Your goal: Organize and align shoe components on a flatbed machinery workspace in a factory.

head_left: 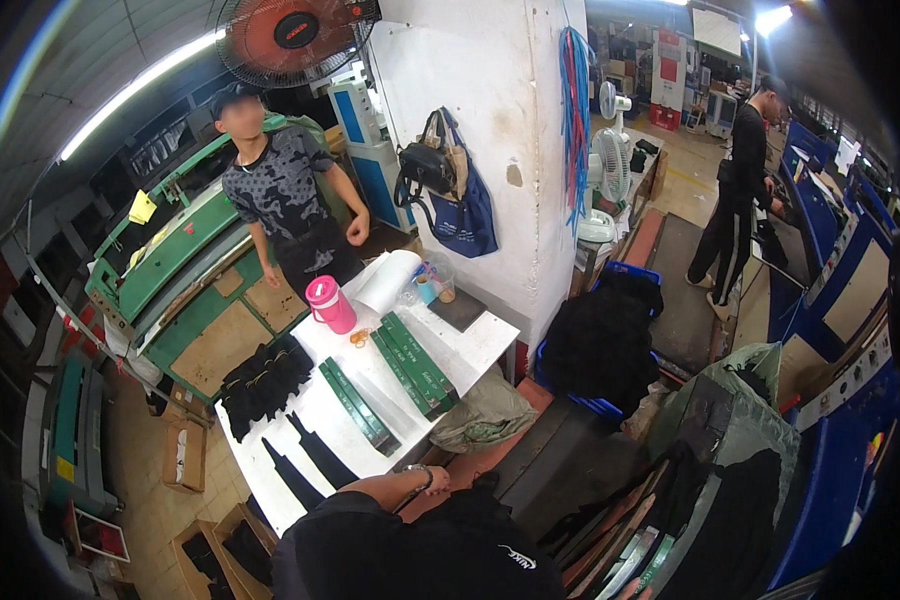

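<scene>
My left hand [436, 481], with a band at its wrist, is in front of my body, just off the near edge of the white table [475, 345]. Its fingers look curled in, and nothing shows in them. At the lower edge, only the fingertips of my right hand [634, 592] show, closed on a green-edged board [654, 562] in a stack of long boards and black cloth. On the table lie a slim green block [355, 400], a wider set of green blocks [410, 365] and two black fabric strips [320, 450]. A black fabric pile [267, 380] sits at its left.
A pink jug [330, 305], orange scissors [359, 338] and a white roll [388, 282] stand toward the table's back. One person [285, 200] faces it beyond; another [735, 190] works far right. A blue crate [595, 405] heaped with black cloth is right; open cartons [210, 550] are lower left.
</scene>
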`<state>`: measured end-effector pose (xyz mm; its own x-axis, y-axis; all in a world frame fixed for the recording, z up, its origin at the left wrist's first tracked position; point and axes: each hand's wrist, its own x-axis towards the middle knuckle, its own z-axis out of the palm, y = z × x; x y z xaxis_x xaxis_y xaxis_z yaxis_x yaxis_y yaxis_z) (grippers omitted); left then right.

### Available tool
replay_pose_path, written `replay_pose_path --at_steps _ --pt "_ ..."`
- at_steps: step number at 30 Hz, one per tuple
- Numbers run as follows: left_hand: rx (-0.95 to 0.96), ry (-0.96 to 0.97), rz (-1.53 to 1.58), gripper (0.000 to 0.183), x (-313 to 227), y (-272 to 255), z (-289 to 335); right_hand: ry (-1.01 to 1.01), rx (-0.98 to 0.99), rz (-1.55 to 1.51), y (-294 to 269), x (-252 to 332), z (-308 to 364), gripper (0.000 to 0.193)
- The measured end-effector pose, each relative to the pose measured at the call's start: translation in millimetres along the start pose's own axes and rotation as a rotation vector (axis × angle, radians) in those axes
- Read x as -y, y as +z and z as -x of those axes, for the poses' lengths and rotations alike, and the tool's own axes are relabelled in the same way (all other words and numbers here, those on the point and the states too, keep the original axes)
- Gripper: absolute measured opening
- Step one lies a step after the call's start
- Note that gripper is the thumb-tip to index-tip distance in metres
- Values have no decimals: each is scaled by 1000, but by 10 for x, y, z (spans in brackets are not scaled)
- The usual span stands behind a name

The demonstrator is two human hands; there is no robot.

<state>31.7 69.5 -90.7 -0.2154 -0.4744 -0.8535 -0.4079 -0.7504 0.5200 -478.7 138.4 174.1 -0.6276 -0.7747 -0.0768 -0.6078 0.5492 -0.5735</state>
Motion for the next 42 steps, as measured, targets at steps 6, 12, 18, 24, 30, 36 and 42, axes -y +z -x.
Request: replay_pose_path --at_steps 6,12,18,24,30,36,42 --pt "-61 -20 24 17 107 -13 68 16 135 -72 -196 271 77 80" --pt "-242 19 -343 25 -467 138 224 -154 175 -141 -300 468 150 87" --pt "-231 110 -349 21 -712 165 118 -127 167 -126 -405 648 192 84" --pt "-224 107 -353 21 -749 268 137 -137 157 -127 -359 583 157 86" --pt "-165 48 -226 20 -678 232 139 -119 136 -70 -412 689 177 87" --pt "-217 35 -401 20 -765 287 160 -208 88 -80 -330 572 153 83" --pt "-249 81 -372 21 -735 359 168 -119 152 -117 -285 460 121 84"
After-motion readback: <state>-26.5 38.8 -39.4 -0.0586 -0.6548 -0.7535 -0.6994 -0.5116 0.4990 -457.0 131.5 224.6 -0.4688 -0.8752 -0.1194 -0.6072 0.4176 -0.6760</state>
